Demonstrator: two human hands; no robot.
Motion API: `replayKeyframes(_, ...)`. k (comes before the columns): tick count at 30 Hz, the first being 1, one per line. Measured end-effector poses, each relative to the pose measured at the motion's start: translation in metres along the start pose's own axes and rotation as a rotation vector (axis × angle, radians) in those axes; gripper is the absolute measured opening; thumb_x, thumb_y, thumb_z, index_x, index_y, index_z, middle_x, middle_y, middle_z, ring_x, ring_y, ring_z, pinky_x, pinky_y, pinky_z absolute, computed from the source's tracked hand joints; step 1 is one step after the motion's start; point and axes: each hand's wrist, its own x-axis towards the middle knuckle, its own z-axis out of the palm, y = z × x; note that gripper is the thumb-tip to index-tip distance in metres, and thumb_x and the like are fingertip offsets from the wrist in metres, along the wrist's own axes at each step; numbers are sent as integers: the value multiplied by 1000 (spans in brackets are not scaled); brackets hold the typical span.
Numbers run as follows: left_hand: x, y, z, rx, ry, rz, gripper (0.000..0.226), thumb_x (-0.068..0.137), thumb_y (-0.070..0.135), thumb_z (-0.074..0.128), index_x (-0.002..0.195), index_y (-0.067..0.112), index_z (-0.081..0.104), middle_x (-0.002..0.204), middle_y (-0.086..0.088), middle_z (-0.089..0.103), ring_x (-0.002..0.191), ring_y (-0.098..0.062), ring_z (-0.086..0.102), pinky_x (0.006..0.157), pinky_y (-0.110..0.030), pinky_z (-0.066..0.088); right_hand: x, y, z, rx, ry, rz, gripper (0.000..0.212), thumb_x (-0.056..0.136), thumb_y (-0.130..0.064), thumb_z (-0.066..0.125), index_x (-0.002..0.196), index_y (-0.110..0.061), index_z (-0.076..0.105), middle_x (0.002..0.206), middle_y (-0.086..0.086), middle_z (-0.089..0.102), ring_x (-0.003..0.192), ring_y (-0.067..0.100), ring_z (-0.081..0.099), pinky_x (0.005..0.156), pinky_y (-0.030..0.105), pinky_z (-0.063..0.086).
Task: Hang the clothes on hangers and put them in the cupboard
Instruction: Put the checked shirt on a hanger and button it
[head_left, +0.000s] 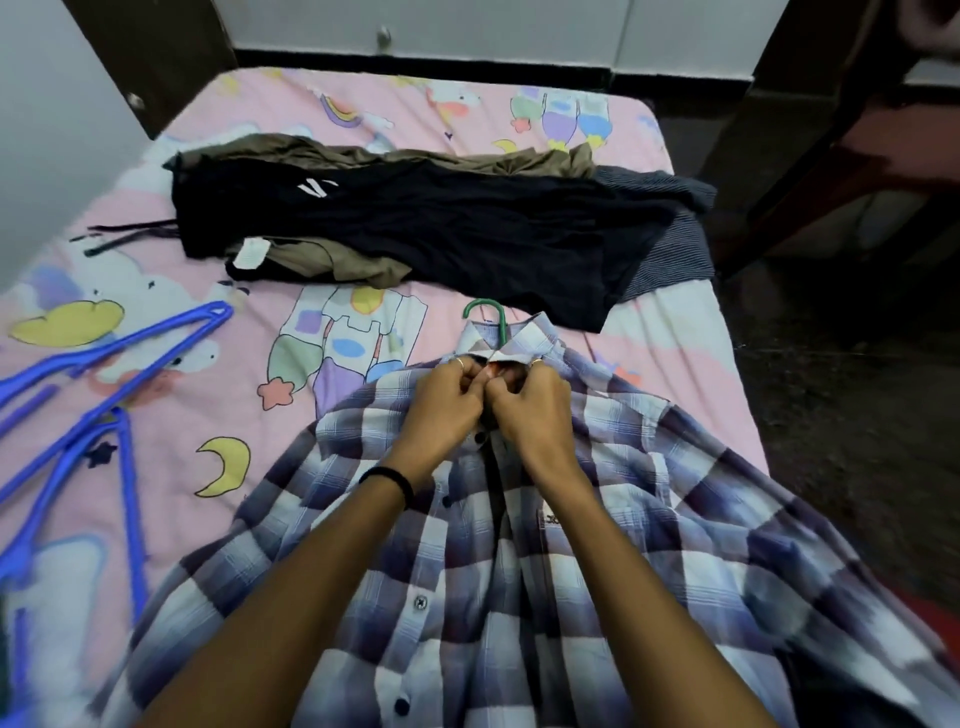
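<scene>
Soft plaid shirt (519, 597), curved green hanger hook (488, 312)

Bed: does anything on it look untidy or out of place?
Yes. The dark clothes lie in a crumpled pile across the bed, and the blue hangers are scattered at its left edge. The plaid shirt sits on a green hanger.

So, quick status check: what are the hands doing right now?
Left hand and right hand pinching plaid shirt at the collar. Green hanger hook sticks out above. Nothing in the way.
</scene>
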Motion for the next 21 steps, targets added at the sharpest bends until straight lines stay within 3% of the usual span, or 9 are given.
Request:
replayKeyframes(6, -21, 21, -5, 98, 25, 167, 22, 99, 16, 47, 79, 11, 55, 72, 1, 59, 72, -19, 52, 61, -26, 31, -21, -2, -18, 103, 1, -98, 19, 85, -15, 59, 69, -5, 59, 67, 6, 65, 65, 19, 60, 61, 34, 47)
replayKeyframes(9, -35, 26, -4, 19, 59, 217, 21, 99, 13, 46, 84, 7, 58, 77, -4, 63, 74, -20, 55, 66, -28, 37, -32, -4, -31, 166, -30, -160, 13, 88, -16, 60, 83, -4, 60, 72, 3, 65, 64, 10, 58, 60, 21, 45)
replayKeyframes(12, -46, 30, 1, -167, 100, 225, 22, 98, 20, 46, 91, 6, 62, 87, -9, 68, 85, -25, 63, 77, -33, 49, -39, -10, -47, 220, -60, -242, 9, 89, -12, 60, 84, -5, 57, 68, -5, 58, 57, -2, 51, 56, 10, 39)
replayKeyframes(16, -60, 33, 9, -376, 79, 157, 23, 90, 34, 46, 86, 16, 60, 92, -14, 69, 95, -34, 65, 89, -54, 51, -50, -9, -64, 277, -116, -294, 10, 89, -8, 59, 82, -5, 54, 66, -7, 52, 54, -3, 47, 55, 10, 38)
replayKeyframes(21, -74, 39, 15, -505, 64, 153, 21, 93, 31, 46, 92, 20, 64, 100, -15, 69, 103, -37, 63, 96, -58, 46, -53, 0, -72, 418, -195, -209, 18, 89, -12, 58, 75, -17, 49, 63, -10, 45, 56, 3, 40, 55, 21, 37)
